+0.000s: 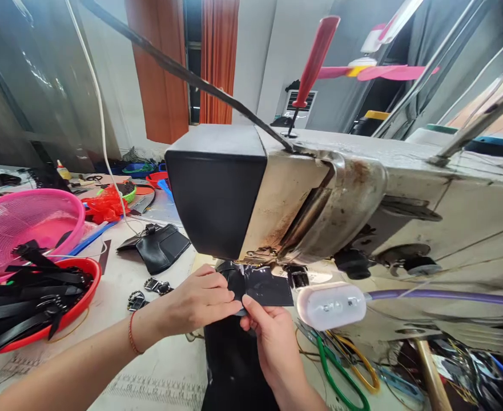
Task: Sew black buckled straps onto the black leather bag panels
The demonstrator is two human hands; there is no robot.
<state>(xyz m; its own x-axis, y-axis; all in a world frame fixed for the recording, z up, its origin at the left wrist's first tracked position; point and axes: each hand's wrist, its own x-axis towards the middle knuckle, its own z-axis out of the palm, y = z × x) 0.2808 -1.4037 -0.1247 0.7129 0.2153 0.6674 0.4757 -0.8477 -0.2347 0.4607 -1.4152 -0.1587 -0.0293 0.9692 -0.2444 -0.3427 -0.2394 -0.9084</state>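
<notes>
Below the head of a sewing machine (294, 205) lies a black leather piece (272, 288) with a glossy, film-like part on top. My left hand (200, 302) grips its left side, fingers bent and pressed against it. My right hand (274, 339) pinches its near edge between thumb and fingers, close to the left fingertips. The machine head hides the far edge of the piece. More black material (234, 365) hangs or lies in front, under my hands; whether it joins the piece I cannot tell.
At left, a red basket (99, 285) holds black straps beside a pink basket (77, 217). A black leather pouch (159, 248) and small metal-and-black fittings (135, 301) lie nearby. On the right are a lamp (332, 305), green-handled scissors (334, 371) and a hammer handle (433, 374). A red screwdriver (317, 60) stands on the machine.
</notes>
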